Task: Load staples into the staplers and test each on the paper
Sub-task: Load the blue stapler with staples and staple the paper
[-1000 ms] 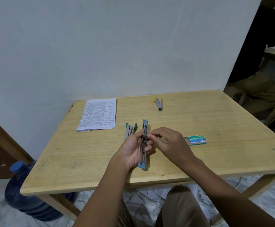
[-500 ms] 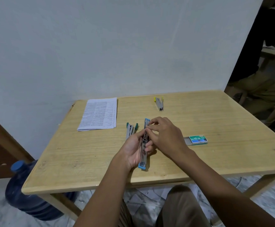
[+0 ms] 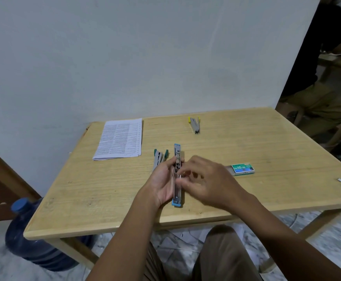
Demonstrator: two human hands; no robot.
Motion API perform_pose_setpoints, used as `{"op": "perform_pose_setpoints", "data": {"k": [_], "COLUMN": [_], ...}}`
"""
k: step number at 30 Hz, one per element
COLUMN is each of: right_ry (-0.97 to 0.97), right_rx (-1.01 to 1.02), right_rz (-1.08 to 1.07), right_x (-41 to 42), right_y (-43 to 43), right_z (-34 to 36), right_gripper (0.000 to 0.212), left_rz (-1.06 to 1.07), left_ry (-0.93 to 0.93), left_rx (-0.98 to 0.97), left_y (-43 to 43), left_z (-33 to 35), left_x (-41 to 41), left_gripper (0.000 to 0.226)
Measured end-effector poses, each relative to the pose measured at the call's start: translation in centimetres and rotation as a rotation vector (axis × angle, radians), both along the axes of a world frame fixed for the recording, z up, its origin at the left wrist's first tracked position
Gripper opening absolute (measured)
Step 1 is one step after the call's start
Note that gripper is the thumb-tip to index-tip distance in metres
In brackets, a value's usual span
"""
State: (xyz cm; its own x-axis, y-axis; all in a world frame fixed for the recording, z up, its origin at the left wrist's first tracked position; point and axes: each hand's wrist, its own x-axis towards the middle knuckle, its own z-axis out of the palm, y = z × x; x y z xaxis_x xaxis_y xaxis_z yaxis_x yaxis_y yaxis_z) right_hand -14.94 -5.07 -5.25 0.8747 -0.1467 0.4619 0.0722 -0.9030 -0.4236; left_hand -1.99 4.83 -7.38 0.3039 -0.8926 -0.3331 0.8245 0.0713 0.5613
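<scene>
A blue stapler (image 3: 177, 157) lies unfolded flat near the table's front middle, its metal channel facing up. My left hand (image 3: 161, 183) grips its left side. My right hand (image 3: 208, 181) hovers at its right side, fingers curled and blurred; whether they pinch staples I cannot tell. A green stapler (image 3: 159, 158) lies just left of the blue one. Further back rests a yellow stapler (image 3: 194, 125). A green staple box (image 3: 241, 169), slid partly open, sits right of my right hand. The printed paper (image 3: 120, 138) lies at the back left.
The wooden table (image 3: 267, 155) stands against a white wall. A small white scrap (image 3: 340, 180) lies near its right edge. A blue water jug (image 3: 31, 238) stands on the floor at the left. Another person sits at the far right.
My right hand has slid from the far end of the blue stapler back toward me and slightly right. The left hand keeps its hold.
</scene>
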Motion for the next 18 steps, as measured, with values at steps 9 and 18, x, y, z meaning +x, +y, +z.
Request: {"op": "perform_pose_setpoints", "data": {"k": [9, 18], "right_ry": [-0.031, -0.247], "right_rx": [-0.277, 0.493], "right_rz": [0.203, -0.119], "right_x": [-0.4, 1.5], "right_y": [0.3, -1.0], "right_z": [-1.8, 1.3], "right_gripper": [0.034, 0.022], "left_rz": [0.103, 0.029], "left_ry": [0.002, -0.063], "left_rx": [0.058, -0.049], "left_y": [-0.3, -0.4], "left_z": [0.2, 0.6], "left_x": [0.0, -0.8], "left_gripper": [0.033, 0.036]}}
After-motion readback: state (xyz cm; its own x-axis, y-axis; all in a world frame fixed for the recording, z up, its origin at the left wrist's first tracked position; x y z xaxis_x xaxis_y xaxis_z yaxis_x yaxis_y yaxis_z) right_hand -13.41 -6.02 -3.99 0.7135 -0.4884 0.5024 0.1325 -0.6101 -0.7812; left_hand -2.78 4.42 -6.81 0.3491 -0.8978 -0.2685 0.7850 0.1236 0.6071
